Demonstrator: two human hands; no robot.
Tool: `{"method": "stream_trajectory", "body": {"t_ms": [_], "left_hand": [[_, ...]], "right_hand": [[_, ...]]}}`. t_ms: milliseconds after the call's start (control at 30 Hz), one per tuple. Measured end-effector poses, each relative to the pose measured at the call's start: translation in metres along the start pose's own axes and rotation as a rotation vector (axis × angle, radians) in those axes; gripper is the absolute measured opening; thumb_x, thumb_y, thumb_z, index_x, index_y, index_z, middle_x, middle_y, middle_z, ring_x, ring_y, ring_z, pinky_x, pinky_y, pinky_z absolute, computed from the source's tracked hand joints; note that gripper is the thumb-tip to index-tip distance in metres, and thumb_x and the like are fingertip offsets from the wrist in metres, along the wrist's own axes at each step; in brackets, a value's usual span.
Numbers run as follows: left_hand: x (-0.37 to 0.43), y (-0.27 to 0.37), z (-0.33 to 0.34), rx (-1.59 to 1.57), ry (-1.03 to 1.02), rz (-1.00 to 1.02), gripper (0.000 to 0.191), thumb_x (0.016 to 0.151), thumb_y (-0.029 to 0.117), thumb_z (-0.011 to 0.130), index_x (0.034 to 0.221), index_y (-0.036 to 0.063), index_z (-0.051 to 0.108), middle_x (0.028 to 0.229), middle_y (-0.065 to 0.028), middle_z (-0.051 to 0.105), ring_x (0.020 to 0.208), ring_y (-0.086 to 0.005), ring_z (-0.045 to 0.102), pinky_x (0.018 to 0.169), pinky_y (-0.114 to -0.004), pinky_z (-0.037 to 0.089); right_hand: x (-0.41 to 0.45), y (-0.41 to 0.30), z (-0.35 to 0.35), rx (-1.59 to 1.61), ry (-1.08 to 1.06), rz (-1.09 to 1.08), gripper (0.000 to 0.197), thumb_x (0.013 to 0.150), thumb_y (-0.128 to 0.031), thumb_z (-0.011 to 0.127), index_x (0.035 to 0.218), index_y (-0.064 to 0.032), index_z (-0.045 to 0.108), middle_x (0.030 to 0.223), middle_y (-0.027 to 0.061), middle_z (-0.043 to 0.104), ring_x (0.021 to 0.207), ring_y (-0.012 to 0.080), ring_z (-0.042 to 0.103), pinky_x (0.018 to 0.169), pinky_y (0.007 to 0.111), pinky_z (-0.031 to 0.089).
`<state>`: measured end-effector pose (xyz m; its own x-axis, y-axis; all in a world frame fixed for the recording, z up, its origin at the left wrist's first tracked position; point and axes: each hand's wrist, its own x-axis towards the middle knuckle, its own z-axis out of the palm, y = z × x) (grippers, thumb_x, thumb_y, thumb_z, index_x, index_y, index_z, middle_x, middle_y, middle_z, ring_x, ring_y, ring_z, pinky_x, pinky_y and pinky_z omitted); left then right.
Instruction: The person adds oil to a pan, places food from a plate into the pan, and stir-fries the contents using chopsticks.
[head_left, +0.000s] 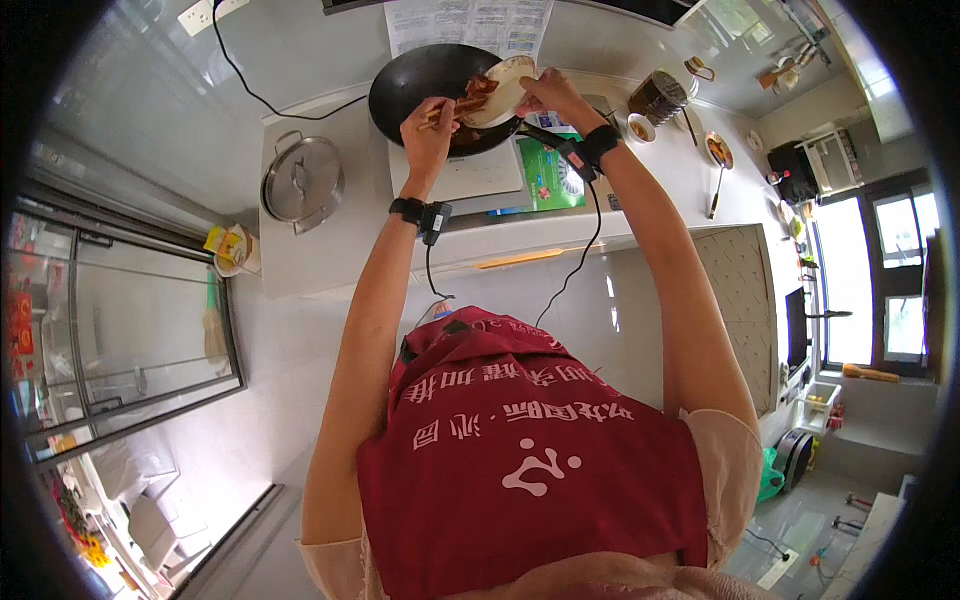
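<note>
In my left hand (429, 135) is a pair of wooden chopsticks (429, 118), their tips among brown, saucy food pieces (477, 91). My right hand (553, 96) grips the rim of a white dish with a patterned edge (507, 94). The dish tilts steeply over the right side of a black wok (412, 79), with the food at its lower edge. Some brown food also shows low inside the wok; most of it is hidden by the dish and my left hand. The wok's handle (544, 135) points right, below my right wrist.
A lidded steel pot (301, 180) stands left on the counter (352, 247). Right of the wok are a small bowl (640, 129), a dark-filled container (658, 97) and a ladle holding food (718, 154). Black cables (596, 225) hang from both wrist straps. A green printed sheet (551, 176) lies before the wok.
</note>
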<state>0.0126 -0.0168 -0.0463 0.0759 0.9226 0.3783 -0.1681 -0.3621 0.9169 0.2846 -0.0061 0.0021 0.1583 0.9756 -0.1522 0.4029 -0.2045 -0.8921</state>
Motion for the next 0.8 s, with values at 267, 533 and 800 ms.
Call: {"method": "stream_trajectory", "body": {"t_ms": [267,533,800], "left_hand": [[0.018,0.004,-0.003,0.109,0.019,0.046,0.013,0.098,0.012,0.069,0.096,-0.0007,0.071,0.079,-0.0080,0.072,0.065,-0.0122,0.070,0.060,-0.026,0.054],[0.035,0.012,-0.011,0.364,0.081,0.220,0.011,0.096,0.011,0.069,0.095,0.0002,0.069,0.078,-0.0123,0.071,0.066,-0.0199,0.071,0.063,-0.030,0.052],[0.038,0.005,-0.045,0.562,-0.017,0.092,0.018,0.099,0.016,0.068,0.096,-0.0014,0.070,0.077,-0.0115,0.072,0.062,-0.0178,0.072,0.058,-0.030,0.053]], "right_hand": [[-0.022,-0.017,0.010,0.111,0.020,0.091,0.037,0.094,-0.022,0.066,0.077,0.0105,0.061,0.071,0.0179,0.070,0.070,0.0259,0.076,0.066,0.027,0.063],[-0.011,0.002,0.001,0.207,-0.073,0.050,0.038,0.096,-0.021,0.065,0.102,0.0140,0.051,0.088,0.0236,0.071,0.074,0.0291,0.077,0.072,0.031,0.064],[-0.017,0.014,-0.032,0.280,0.106,-0.037,0.037,0.092,-0.021,0.072,0.099,0.0131,0.059,0.084,0.0131,0.071,0.067,0.0213,0.073,0.067,0.033,0.063]]}}
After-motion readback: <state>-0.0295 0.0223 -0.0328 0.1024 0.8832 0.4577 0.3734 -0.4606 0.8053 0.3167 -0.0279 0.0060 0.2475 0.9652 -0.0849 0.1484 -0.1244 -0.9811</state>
